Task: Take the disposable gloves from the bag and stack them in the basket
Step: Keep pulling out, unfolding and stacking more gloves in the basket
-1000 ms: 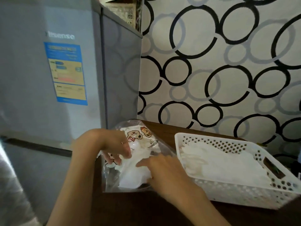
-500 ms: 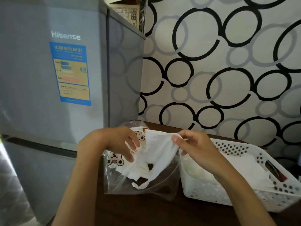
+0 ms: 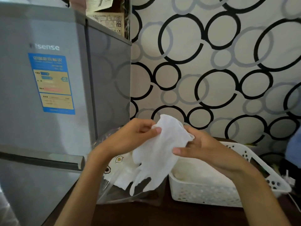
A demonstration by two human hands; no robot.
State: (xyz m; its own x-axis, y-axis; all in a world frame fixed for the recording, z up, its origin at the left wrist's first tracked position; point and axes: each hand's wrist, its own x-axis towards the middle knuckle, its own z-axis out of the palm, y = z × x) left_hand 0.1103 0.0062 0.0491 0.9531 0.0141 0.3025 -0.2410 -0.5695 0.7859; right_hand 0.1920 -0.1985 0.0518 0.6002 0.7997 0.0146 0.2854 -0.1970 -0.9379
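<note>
Head view. Landmark: the white perforated basket, standing on the dark bench.

One white disposable glove is held in the air above the basket's near-left corner, cuff uppermost, its fingers hanging down in front of the bag. The left hand pinches the glove's upper edge between thumb and curled fingers. The right hand grips the glove's right side, thumb across the front, fingers behind.

The clear plastic bag lies on the bench just left of the basket, with printed cartoon figures on it and white gloves visible inside. Further white gloves lie in the basket.

Left of the bag stands a grey refrigerator bearing a blue and yellow label. Behind the basket, a wall covering patterned with black and grey rings.
</note>
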